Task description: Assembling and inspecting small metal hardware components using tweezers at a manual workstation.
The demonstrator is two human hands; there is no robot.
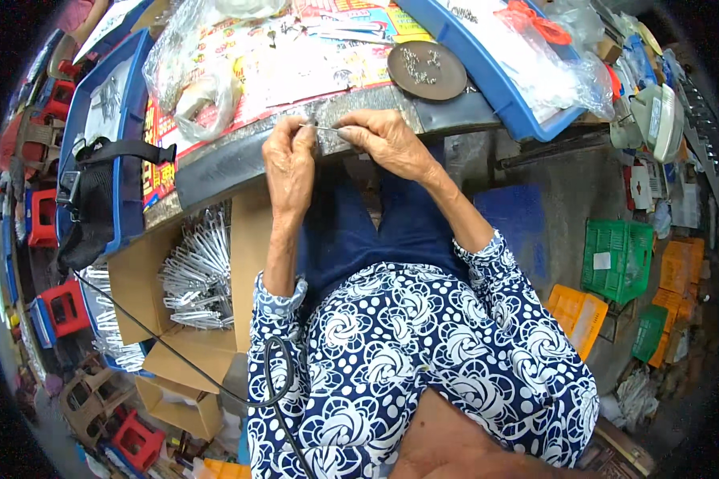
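Note:
At the table's near edge, both hands meet over a thin metal rod-like piece [321,128]. My left hand [289,164] pinches one end between thumb and fingers. The other end is in the fingertips of my right hand [387,144]; its exact shape is too small to make out. Just beyond, to the right, a round brown dish [449,80] bears several tiny silvery parts. Printed red and yellow paper [367,73] covers the tabletop, with small dark bits and thin metal strips lying farther back.
Blue trays [141,60] flank the work area; the right tray [487,73] holds clear bags. A black strap [128,150] hangs over the left tray. Below, a cardboard box [252,239] contains many thin metal pieces. A black cable [192,371] crosses my left sleeve. Green crates [615,275] stand right.

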